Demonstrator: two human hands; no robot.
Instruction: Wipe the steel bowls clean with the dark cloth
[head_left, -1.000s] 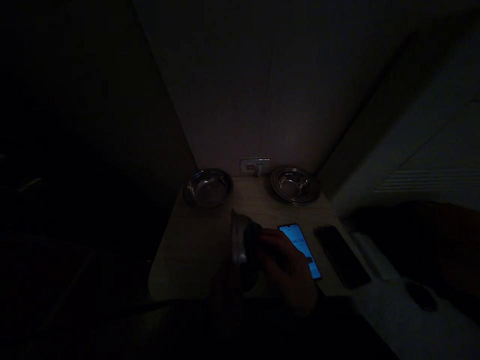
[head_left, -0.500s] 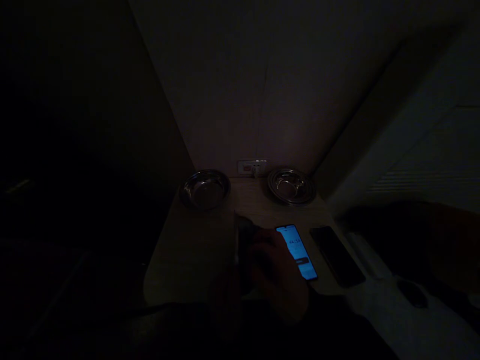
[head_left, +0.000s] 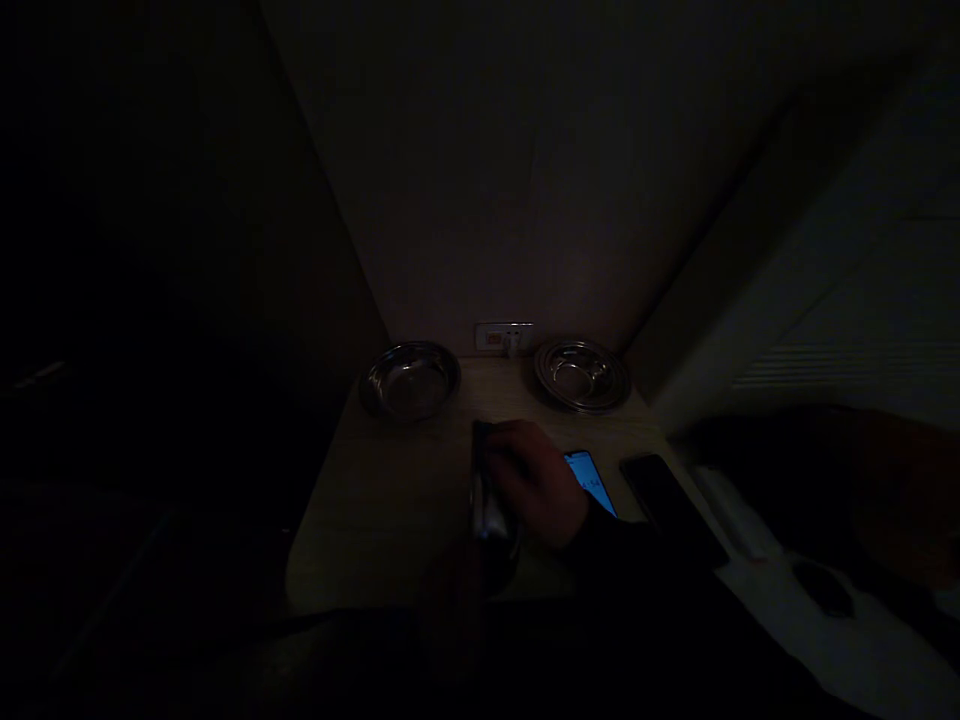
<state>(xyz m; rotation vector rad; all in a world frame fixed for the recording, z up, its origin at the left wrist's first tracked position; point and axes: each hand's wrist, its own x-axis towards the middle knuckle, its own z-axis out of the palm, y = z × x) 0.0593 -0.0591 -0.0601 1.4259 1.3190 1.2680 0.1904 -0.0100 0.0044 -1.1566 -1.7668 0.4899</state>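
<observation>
The light is very dim. A shiny metal bowl (head_left: pixel 491 515) stands tilted on its edge above the front of the small table (head_left: pixel 375 510), its rim seen almost edge-on. My left hand (head_left: pixel 452 600), barely visible, grips it low on the left side. My right hand (head_left: pixel 536 480) rests with bent, closed fingers against the bowl's far upper part; whether a cloth or anything else lies under those fingers is too dark to make out. Just right of this hand, a lit phone (head_left: pixel 590 482) shows a timer and is partly covered by my right wrist and sleeve.
A metal bowl (head_left: pixel 411 382) sits at the table's back left, and stacked metal bowls (head_left: pixel 583 376) at the back right. Between them is a wall socket (head_left: pixel 504 337). A dark phone (head_left: pixel 673 508) lies near the right edge. Beyond it, a dark oval object (head_left: pixel 823 588) rests on a pale surface.
My right hand has moved away from me along the bowl, from its near part to its far upper part. My sleeve now covers the lower part of the lit phone.
</observation>
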